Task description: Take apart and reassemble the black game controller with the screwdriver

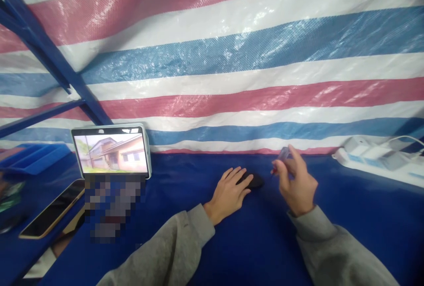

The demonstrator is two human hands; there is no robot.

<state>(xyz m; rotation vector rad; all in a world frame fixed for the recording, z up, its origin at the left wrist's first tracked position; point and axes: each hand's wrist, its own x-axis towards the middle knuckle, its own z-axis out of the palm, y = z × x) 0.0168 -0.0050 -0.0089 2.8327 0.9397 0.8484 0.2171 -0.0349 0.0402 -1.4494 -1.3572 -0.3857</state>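
My left hand (231,192) lies on the blue tabletop (251,242) with its fingers spread, the fingertips over the near left part of a flat black object (253,181). To its right, my right hand (296,180) is raised a little, thumb and fingers pinched on a small clear item (283,153). A bit of red shows at the lower end of that item, by the thumb. Its exact shape is blurred.
A lit tablet (111,151) leans at the back left, with a phone (53,208) and a blue tray (39,158) further left. A white power strip (380,167) with plugs lies at the right. Striped sheeting (215,56) hangs behind.
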